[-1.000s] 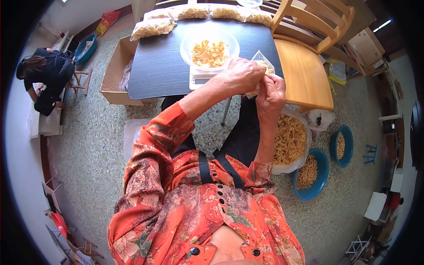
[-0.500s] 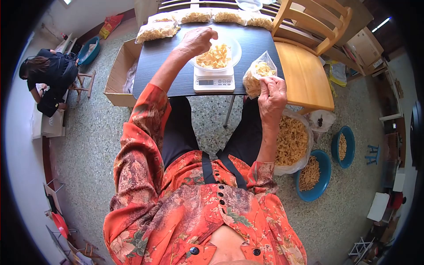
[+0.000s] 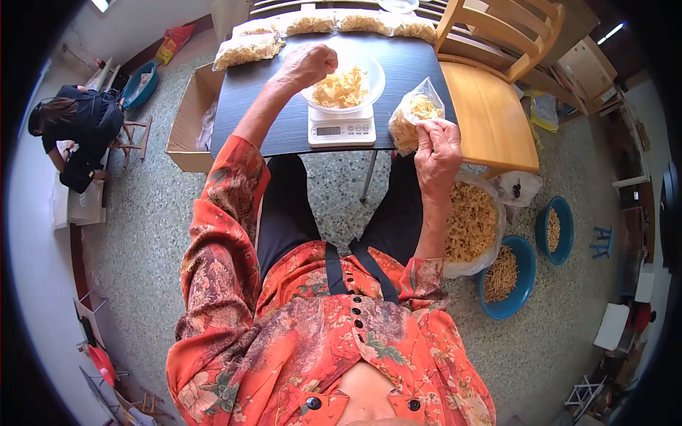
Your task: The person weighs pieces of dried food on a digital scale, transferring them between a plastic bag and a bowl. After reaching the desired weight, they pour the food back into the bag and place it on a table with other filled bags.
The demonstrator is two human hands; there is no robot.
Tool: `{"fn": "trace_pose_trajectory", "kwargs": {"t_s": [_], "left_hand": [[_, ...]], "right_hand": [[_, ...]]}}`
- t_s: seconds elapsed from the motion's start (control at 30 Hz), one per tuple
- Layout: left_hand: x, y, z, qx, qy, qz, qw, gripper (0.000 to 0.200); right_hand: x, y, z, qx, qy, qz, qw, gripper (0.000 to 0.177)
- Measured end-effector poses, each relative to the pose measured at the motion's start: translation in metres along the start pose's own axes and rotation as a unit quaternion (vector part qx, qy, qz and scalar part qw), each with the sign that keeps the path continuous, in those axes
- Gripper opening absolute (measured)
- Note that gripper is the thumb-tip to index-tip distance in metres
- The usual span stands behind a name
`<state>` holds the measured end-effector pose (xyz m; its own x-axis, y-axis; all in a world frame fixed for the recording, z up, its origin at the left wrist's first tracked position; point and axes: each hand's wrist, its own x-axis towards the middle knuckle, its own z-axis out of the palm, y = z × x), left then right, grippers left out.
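Observation:
A clear plastic bowl (image 3: 374, 91) of pale, curly dried pieces (image 3: 339, 89) rests on a white digital kitchen scale (image 3: 342, 132) at the table's near edge. My left hand (image 3: 307, 67) is closed, held over the left rim of the bowl. Whatever its curled fingers may hold is hidden. On the other side, my right hand (image 3: 438, 147) pinches a clear plastic bag (image 3: 406, 132) partly filled with the same kind of pieces. The bag leans at the table's right edge, its pointed mouth upward.
Several filled bags (image 3: 310, 23) line the far side of the dark table (image 3: 256, 92). A wooden chair (image 3: 486, 121) adjoins it. A large lined tub (image 3: 470, 221) and blue basins (image 3: 523, 280) stand on the floor at right. A cardboard box (image 3: 186, 131) sits left; another person (image 3: 79, 128) sits beyond.
My left hand has shifted slightly left and lower over the bowl, its fingers more curled. My right hand keeps hold of the bag. The whole view has moved a little.

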<state>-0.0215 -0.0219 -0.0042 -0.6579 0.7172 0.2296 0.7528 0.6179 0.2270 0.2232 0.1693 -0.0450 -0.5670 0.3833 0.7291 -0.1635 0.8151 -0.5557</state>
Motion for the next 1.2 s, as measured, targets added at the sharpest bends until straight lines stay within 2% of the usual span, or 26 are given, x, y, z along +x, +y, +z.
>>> {"fn": "trace_pose_trajectory", "kwargs": {"t_s": [0.07,0.13,0.2,0.27,0.37,0.4,0.47,0.67,0.8,0.9,0.93,1.0,1.03,1.07,1.13,1.17,1.2], "left_hand": [[-0.001,-0.002,-0.008,-0.121,0.029,0.002,0.992,0.011],[-0.004,0.001,-0.019,-0.151,0.014,-0.03,0.988,0.014],[-0.01,0.013,-0.031,-0.271,0.03,-0.155,0.949,0.016],[-0.011,0.007,-0.029,-0.299,0.034,-0.179,0.937,0.019],[-0.012,-0.004,-0.02,-0.526,0.06,-0.227,0.817,0.02],[-0.013,0.001,-0.021,-0.526,0.058,-0.227,0.817,0.02],[-0.018,0.019,-0.023,-0.609,0.022,-0.247,0.754,0.026],[-0.017,0.089,-0.015,-0.564,-0.006,-0.095,0.82,0.02],[-0.013,0.129,0.003,-0.466,0.03,-0.08,0.881,0.017],[-0.011,0.143,0.019,-0.297,0.153,0.044,0.941,0.01],[-0.01,0.144,0.021,-0.297,0.153,0.044,0.941,0.01],[-0.008,0.148,0.02,-0.276,0.245,0.096,0.925,0.007],[-0.012,0.146,0.018,-0.278,0.2,0.093,0.935,0.009],[-0.019,0.15,0.016,-0.278,0.199,0.095,0.935,0.009],[-0.03,0.154,0.012,-0.317,0.078,0.055,0.944,0.012],[-0.035,0.153,0.01,-0.303,0.064,0.091,0.947,0.022],[-0.038,0.152,0.008,-0.22,0.04,0.133,0.966,0.032]], "right_hand": [[0.001,0.0,0.0,-0.004,0.0,-0.003,1.0,0.011],[0.0,0.0,0.001,-0.009,0.0,-0.006,1.0,0.011],[0.0,0.0,0.002,-0.005,-0.001,-0.001,1.0,0.011],[-0.001,0.001,0.003,-0.004,0.001,0.0,1.0,0.011],[-0.001,0.002,0.004,-0.001,0.002,-0.002,1.0,0.011],[-0.001,0.002,0.004,-0.002,0.001,-0.002,1.0,0.012],[0.0,0.001,0.006,-0.001,0.002,-0.004,1.0,0.012],[0.001,-0.007,0.006,0.02,-0.007,-0.002,1.0,0.013],[-0.001,-0.008,0.007,0.031,-0.011,-0.002,0.999,0.012],[-0.001,-0.006,0.007,0.033,-0.009,0.002,0.999,0.011],[-0.002,-0.005,0.007,0.032,-0.01,0.009,0.999,0.011],[-0.002,-0.004,0.005,0.032,-0.003,0.006,0.999,0.011],[-0.001,-0.003,0.005,0.032,0.003,0.002,0.999,0.011],[-0.002,-0.002,0.004,0.032,0.004,0.004,0.999,0.011],[-0.001,-0.002,0.003,0.028,0.012,0.003,1.0,0.011],[-0.001,-0.003,0.003,0.033,0.009,0.002,0.999,0.011],[-0.001,-0.003,0.003,0.024,0.01,-0.006,1.0,0.011]]}}
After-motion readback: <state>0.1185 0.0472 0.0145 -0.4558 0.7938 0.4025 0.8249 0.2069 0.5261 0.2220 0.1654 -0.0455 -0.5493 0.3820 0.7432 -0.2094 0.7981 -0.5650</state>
